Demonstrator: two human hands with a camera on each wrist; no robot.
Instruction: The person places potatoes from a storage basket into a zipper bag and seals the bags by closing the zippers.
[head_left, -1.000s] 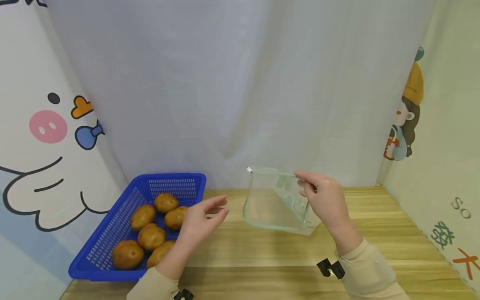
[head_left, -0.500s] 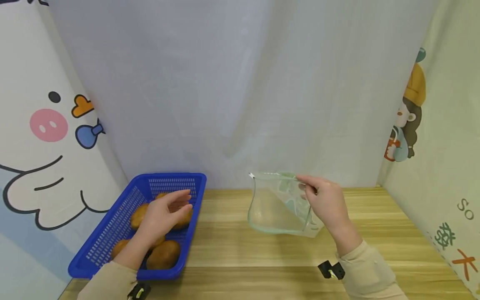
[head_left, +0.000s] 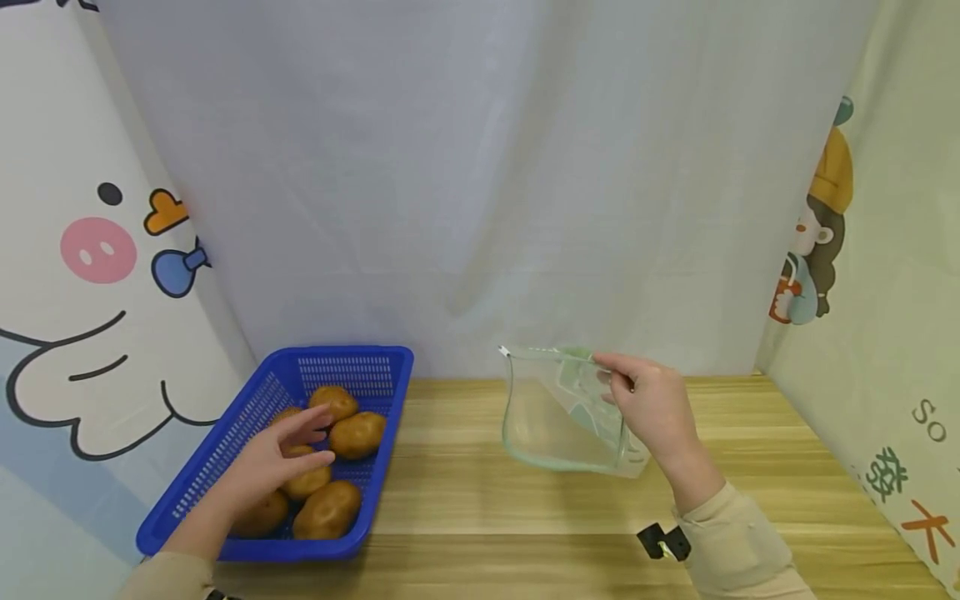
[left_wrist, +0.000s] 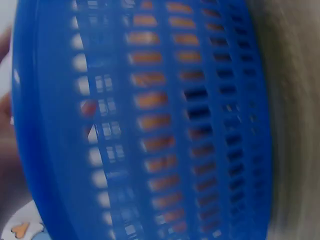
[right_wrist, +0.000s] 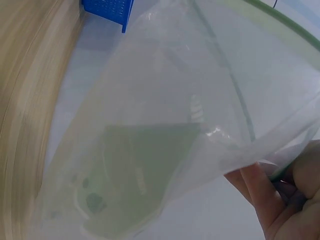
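My left hand (head_left: 262, 462) hovers over a blue slotted plastic basket (head_left: 300, 550), fingers loosely bent and holding nothing. Below and beside it lie several brown potatoes (head_left: 357, 434); the hand partly covers some. In the left wrist view the basket wall (left_wrist: 50, 125) fills the picture, with the hand (left_wrist: 12, 165) only a blur at the left edge. My right hand (head_left: 652, 408) pinches the upper right edge of a clear zip bag (head_left: 555, 417) with a white slider at its upper left corner. The right wrist view shows the bag (right_wrist: 150, 90) hanging limp, a green print on it.
A light wood tabletop (head_left: 465, 508) bears the basket at the left. Behind it hangs a pale grey curtain (head_left: 450, 208). Printed cloths with cartoon figures stand on the left (head_left: 67, 350) and right (head_left: 885, 292).
My left hand has moved left from beside the basket to above its potatoes. The right hand still holds the bag, which has shifted slightly right and lower.
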